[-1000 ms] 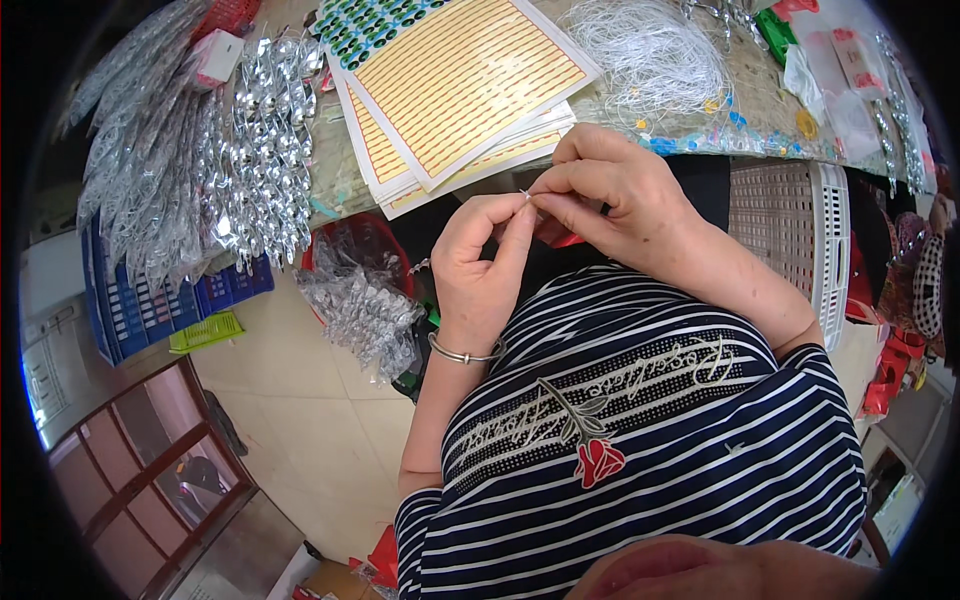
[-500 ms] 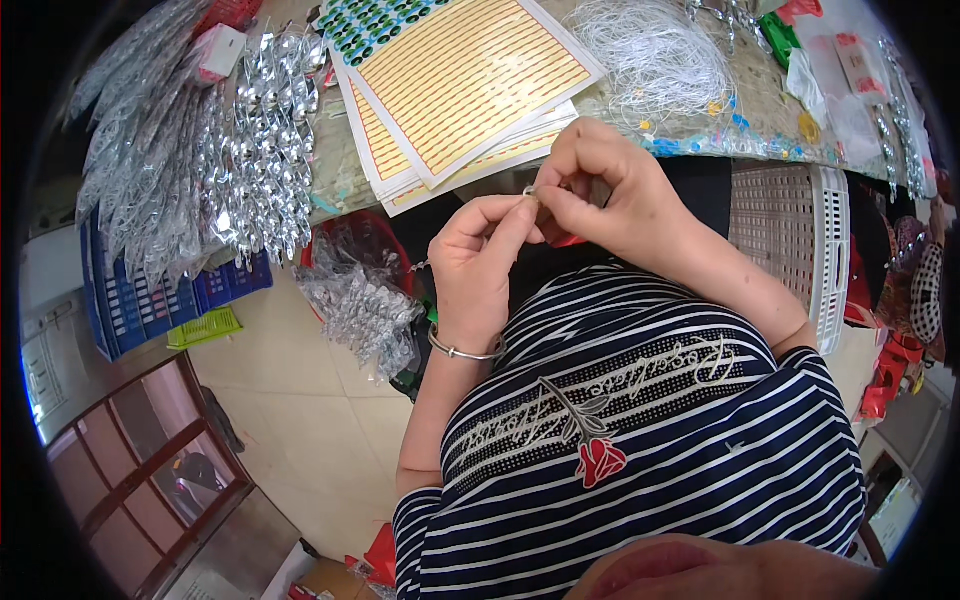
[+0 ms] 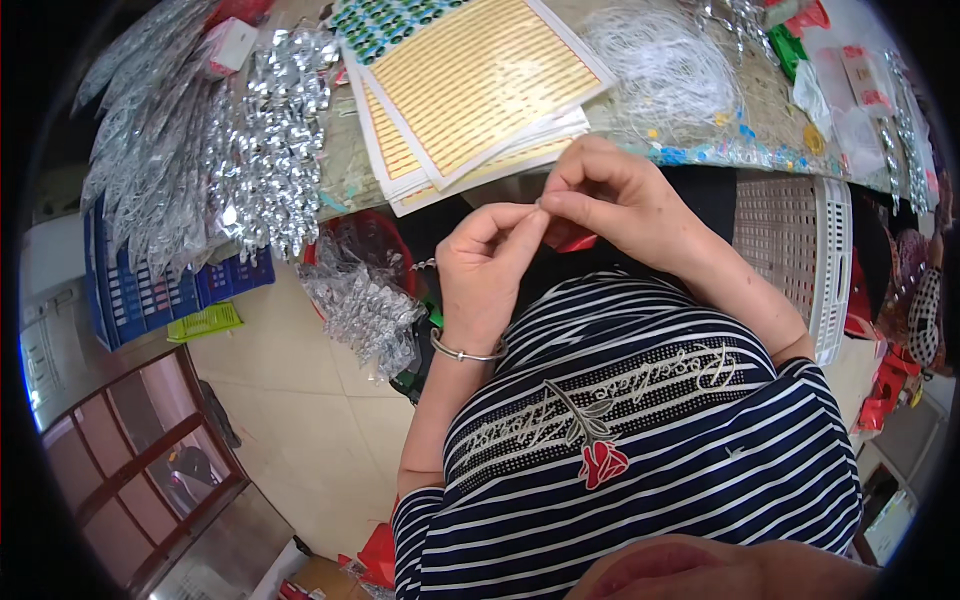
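Note:
Thumb and forefinger of my left hand [image 3: 485,265] are pinched together, their tips meeting those of my right hand [image 3: 615,205], which pinches too. Whatever lies between the fingertips is too small to make out. Both hands hover just off the near table edge, over my lap. Right in front of them on the table lie stacked sheets [image 3: 490,85] with yellow and red stripes, and a sheet of green and blue round stickers [image 3: 390,30] at their far left. To the right of the sheets is a tangled heap of white string [image 3: 665,75].
Silvery spiral strips in clear wrap [image 3: 150,170] hang over the table's left edge. Below stand a blue crate [image 3: 140,300] and a red basin [image 3: 385,235] with wrapped silvery pieces [image 3: 370,320]. A white plastic basket [image 3: 830,270] stands at right under the table.
My fingertips have come closer together, and the small thing that showed between them is now mostly hidden. The view has shifted slightly.

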Demonstrator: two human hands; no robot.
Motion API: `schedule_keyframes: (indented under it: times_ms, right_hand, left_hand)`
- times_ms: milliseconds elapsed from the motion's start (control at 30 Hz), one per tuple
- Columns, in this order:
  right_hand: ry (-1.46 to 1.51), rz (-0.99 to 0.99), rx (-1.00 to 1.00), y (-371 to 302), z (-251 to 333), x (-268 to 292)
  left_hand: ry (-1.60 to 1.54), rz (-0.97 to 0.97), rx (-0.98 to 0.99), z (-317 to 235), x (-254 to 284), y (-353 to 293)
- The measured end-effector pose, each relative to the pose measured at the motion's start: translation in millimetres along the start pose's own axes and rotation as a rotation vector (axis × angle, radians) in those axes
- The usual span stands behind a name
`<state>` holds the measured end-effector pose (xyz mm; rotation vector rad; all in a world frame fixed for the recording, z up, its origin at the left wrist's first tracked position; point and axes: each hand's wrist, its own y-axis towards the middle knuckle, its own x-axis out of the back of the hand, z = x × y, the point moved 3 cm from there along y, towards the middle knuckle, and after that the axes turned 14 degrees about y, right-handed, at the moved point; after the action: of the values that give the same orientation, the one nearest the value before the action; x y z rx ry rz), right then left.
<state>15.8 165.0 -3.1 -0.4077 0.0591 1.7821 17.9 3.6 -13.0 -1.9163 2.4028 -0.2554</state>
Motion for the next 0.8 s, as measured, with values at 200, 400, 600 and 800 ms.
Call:
schedule_keyframes:
  times_ms: [200,400,600,800]
  right_hand:
    - [-0.026,-0.029,0.018,-6,3,-4]
    - [0.246,-0.014,0.033,1,7,-1]
    - [0.401,-0.109,0.090,10,31,25]
    - [0.403,-0.134,0.081,7,32,26]
  left_hand:
    - [0.059,0.052,0.061,3,3,-1]
    - [0.058,0.095,0.018,8,9,-4]
    - [0.170,0.198,0.057,12,21,-10]
    - [0.174,0.358,0.154,31,23,-19]
